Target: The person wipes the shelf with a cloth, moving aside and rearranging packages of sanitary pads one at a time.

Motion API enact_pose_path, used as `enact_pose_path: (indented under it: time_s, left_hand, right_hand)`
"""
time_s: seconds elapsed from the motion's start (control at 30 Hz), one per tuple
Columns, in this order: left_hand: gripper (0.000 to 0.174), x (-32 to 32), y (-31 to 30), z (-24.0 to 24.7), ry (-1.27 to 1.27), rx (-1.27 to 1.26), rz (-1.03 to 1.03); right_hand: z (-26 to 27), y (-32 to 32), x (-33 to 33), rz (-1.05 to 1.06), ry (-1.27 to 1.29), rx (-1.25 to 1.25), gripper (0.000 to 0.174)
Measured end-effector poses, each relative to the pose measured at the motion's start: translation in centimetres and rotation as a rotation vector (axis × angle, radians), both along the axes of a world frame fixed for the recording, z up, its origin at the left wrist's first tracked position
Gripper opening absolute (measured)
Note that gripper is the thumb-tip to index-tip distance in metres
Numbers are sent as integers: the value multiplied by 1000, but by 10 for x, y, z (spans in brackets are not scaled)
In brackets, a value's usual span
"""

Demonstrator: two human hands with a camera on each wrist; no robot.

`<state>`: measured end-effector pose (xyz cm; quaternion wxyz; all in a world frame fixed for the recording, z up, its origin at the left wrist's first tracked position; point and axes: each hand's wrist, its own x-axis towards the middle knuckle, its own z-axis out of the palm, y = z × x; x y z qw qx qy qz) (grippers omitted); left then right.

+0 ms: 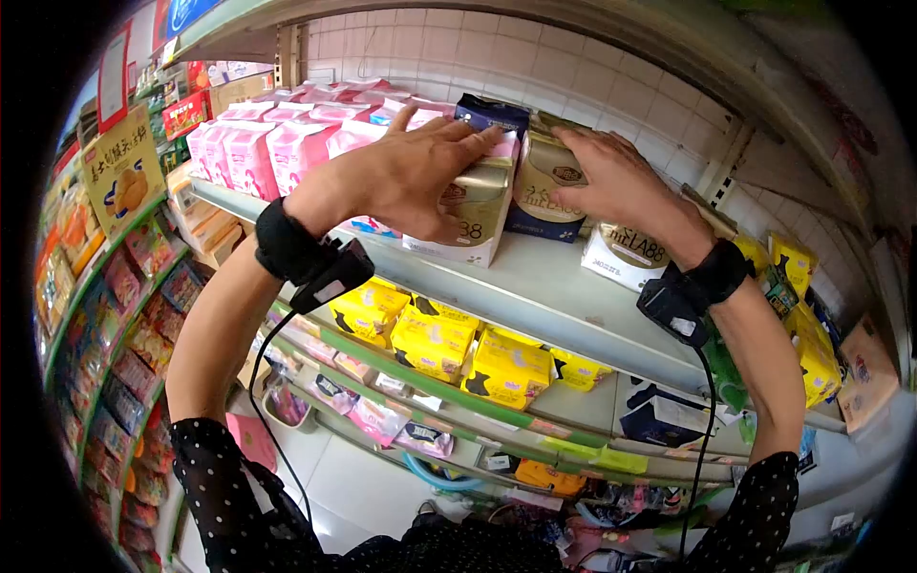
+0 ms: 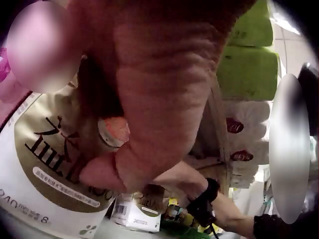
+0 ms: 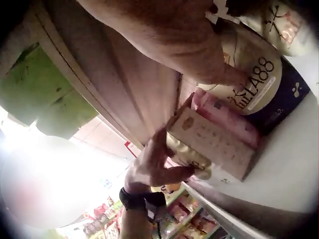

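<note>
A white-and-gold pack of sanitary pads [image 1: 485, 224] stands upright on the shelf. My left hand [image 1: 396, 177] grips it, thumb on the gold front and fingers spread over its top; the left wrist view shows the thumb across the lettering. Beside it is a navy-and-gold pack [image 1: 537, 202]. The right hand [image 1: 626, 181] touches this one, thumb on its front [image 3: 256, 94] and fingers reaching over its upper edge, partly hidden. Below the right wrist stands another white-and-gold pack [image 1: 619, 263]. Behind the gripped pack, a pink pack [image 3: 227, 117] shows in the right wrist view.
Rows of pink packs [image 1: 246, 153] fill the shelf's left end. Yellow packs [image 1: 435, 342] line the tier below the shelf edge [image 1: 564, 325]. An upper shelf [image 1: 535, 17] hangs over the hands. A snack rack [image 1: 115, 334] stands at left.
</note>
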<state>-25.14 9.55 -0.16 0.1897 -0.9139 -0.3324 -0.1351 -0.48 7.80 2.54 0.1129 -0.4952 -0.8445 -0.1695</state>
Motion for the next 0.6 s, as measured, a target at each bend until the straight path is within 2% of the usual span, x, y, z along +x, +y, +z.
enact_pose_path:
  time_s: [0.1,0.13,0.23,0.27,0.37,0.43,0.5,0.6]
  left_hand:
    - [97,-4,5,-7,-31,57,-16]
    - [93,-4,3,-9,-75,72,-34]
    - [88,-3,0,-5,-87,11,-45]
    - [85,-3,3,-11,-117,101,-73]
    - [85,-2,-1,-6,-100,49,-59]
    - [85,-2,-1,-7,-109,62,-69]
    - [84,-2,-1,-8,-111,87,-74]
    - [84,-3,-1,-9,-116,83,-66]
  right_hand:
    - [-3,3,5,43,11,55,63]
    - [-6,3,6,40,157,21,58]
    - [15,5,17,30,356,-112,58]
    - [18,20,33,115,501,-162,61]
    - [43,8,46,16,662,25,63]
    - [51,-12,51,97,890,-150,66]
    - [51,-20,66,182,1023,-224,67]
    - [46,-37,76,254,1080,-155,67]
